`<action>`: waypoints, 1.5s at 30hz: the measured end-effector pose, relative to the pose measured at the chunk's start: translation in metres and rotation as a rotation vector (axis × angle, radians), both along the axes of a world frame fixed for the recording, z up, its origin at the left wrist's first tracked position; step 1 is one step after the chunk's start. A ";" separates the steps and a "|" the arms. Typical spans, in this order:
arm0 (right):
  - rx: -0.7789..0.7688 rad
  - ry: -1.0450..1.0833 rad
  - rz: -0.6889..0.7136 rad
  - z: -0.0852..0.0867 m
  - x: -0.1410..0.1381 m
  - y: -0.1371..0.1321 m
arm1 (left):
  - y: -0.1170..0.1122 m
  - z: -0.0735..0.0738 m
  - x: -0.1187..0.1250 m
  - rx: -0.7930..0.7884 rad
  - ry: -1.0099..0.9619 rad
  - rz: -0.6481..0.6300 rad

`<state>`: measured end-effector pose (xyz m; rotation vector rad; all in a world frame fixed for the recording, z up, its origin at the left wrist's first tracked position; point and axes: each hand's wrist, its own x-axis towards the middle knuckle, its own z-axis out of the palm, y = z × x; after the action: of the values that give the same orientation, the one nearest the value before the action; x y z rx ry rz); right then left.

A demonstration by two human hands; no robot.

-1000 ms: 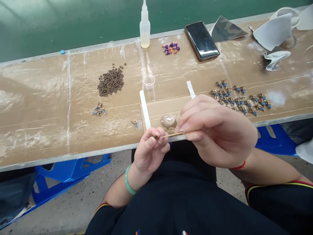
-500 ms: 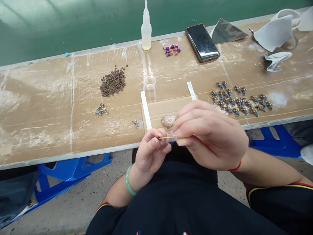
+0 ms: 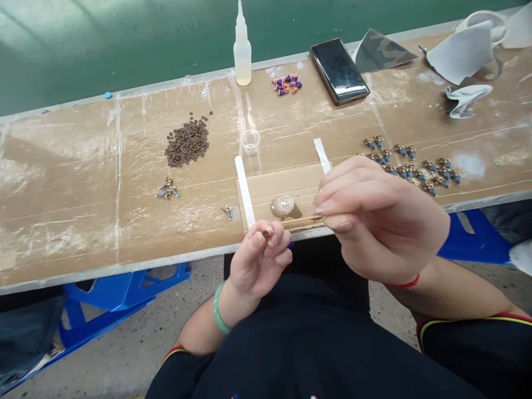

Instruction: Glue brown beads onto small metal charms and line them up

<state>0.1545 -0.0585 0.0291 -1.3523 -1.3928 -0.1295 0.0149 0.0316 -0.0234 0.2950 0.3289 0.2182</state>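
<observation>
Surface (image 3: 62, 221) carrying taped cardboard sheet (image 3: 282, 185), white tape strips (image 3: 244, 191) apparently against sliding | painted figures (image 3: 409, 169) at 2 o'clock, brown beads (image 3: 187, 143) at 10 o'clock, both seemingly kept within reach | glossy round dab (image 3: 282, 206) at 12 o'clock | right hand (image 3: 378, 219) pinched closed on wooden stick (image 3: 301, 220), pointing 9 o'clock toward left fingers | left hand (image 3: 257, 260) curled, fingertips closed on small brown bead (image 3: 265, 234), apparently steadying it

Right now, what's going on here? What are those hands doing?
A person is working with both hands at a cardboard-covered bench. The right hand pinches a thin wooden stick, which reaches toward the fingers of the left hand. Those fingers seem to hold a tiny brown piece. Nearby are a shiny round blob on a cardboard piece, a heap of small brown discs, and rows of tiny painted figures.
</observation>
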 end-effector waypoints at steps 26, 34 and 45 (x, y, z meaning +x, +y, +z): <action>-0.207 -0.252 -0.186 -0.023 0.027 -0.004 | 0.003 0.000 0.004 0.015 0.055 0.029; -0.081 0.037 -0.011 -0.001 0.005 -0.003 | 0.000 -0.001 0.004 0.058 0.111 0.032; -0.122 -0.032 0.081 -0.005 0.001 0.004 | -0.001 -0.007 0.002 0.045 0.100 0.040</action>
<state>0.1555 -0.0541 0.0238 -1.3966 -1.5002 -0.0128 0.0170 0.0304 -0.0304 0.3450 0.4293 0.2509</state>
